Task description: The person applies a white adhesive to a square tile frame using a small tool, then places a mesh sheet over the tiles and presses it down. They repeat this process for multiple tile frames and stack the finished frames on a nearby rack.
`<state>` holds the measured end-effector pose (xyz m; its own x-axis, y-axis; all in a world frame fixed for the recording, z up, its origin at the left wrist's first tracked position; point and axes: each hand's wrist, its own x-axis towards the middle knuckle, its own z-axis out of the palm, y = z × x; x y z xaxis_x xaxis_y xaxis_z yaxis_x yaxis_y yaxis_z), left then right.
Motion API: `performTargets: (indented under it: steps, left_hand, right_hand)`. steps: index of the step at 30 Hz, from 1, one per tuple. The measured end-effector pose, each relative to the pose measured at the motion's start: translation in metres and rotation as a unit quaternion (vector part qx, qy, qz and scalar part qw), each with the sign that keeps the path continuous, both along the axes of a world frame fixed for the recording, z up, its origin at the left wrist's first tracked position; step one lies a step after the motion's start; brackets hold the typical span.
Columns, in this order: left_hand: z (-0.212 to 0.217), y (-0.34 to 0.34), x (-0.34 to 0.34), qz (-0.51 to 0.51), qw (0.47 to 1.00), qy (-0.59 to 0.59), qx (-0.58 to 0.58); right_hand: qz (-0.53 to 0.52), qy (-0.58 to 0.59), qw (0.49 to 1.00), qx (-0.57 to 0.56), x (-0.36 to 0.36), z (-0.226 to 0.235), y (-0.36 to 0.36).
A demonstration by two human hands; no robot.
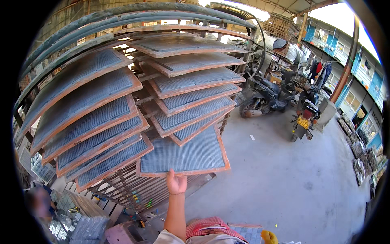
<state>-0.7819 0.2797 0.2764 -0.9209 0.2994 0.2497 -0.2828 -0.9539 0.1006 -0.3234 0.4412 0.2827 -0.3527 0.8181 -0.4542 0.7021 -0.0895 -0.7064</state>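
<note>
My bare left hand (176, 184) reaches up, palm upward, with its thumb at the front edge of a shallow tray (185, 151). The tray has a blue-grey gridded surface and an orange-brown rim. My fingers are hidden beneath it. It is the lowest in the right column of a rack, sticking out toward me. A yellow glove covers my right hand (268, 236), partly cut off at the lower edge. It closes at the right side of another gridded tray (251, 232), close to a red checkered cloth (212, 226) at my body.
More trays (87, 91) rise in two columns on the metal rack (122, 185). Two motor scooters (270, 91) (305, 116) stand beyond on the concrete floor (264, 175). Stacked grey pieces (87, 225) and a blurred person (40, 201) are at the lower left.
</note>
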Motion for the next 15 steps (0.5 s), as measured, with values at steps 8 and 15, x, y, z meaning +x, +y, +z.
performTargets:
  steps: [8, 15]
  left_hand:
    - [-0.01, 0.035, -0.041, 0.063, 0.998, -0.019, -0.015]
    - [-0.005, 0.08, -0.052, 0.14, 0.98, -0.015, -0.138]
  right_hand:
    - [0.009, 0.017, 1.0, -0.001, -0.008, -0.012, 0.013]
    - [0.049, 0.038, 0.998, 0.022, -0.011, -0.032, 0.018]
